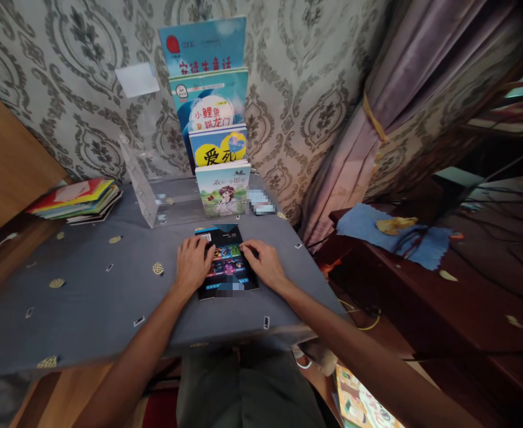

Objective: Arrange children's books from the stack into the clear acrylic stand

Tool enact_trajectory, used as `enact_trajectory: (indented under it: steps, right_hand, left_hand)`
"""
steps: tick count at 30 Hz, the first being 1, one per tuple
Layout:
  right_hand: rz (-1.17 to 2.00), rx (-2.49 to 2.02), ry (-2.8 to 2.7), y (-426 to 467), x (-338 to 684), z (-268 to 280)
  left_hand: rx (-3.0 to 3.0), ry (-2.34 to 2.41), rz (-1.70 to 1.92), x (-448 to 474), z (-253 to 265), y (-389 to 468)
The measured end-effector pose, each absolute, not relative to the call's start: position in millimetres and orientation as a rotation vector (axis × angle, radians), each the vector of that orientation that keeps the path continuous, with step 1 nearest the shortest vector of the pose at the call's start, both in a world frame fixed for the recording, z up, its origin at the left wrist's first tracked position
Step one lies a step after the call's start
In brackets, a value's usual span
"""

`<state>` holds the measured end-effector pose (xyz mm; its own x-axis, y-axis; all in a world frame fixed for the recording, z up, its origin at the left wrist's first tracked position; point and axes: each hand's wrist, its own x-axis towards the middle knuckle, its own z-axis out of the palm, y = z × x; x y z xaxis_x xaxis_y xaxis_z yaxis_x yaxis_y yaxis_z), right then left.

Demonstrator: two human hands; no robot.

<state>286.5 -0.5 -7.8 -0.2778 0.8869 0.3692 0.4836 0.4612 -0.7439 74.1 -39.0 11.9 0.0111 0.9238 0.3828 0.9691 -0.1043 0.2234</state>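
A dark book (226,270) is seen flat at the frame's centre, between the hands. Its left edge is covered by the left hand (193,263), loosely opened; its right edge is touched by the right hand (263,263), fingers bent, whose grip cannot be told. Beyond, standing books (223,199) are closely met. The table (96,309) is bounded just below and, at right, by its edges; a wide stretch is left toward the left of the frame.

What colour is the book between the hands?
The book is mostly black with blue accents, seen in the head view.
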Motion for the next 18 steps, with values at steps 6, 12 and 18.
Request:
enact_trajectory:
  steps: [6,12,18]
  right_hand:
    - [0.609,-1.205,-1.951,-1.3,286.4,-7.8]
    - [0.583,-1.201,-1.950,-2.8,286.6,-4.4]
    - [0.953,-1.076,-1.848,-13.8,285.2,-0.5]
  left_hand:
    - [-2.124,-2.170,-0.597,64.6,6.4,-35.5]
    - [-2.196,-2.203,-0.805,60.2,-1.5,-30.1]
    - [-2.316,-2.084,-0.715,48.3,-12.1,-17.7]
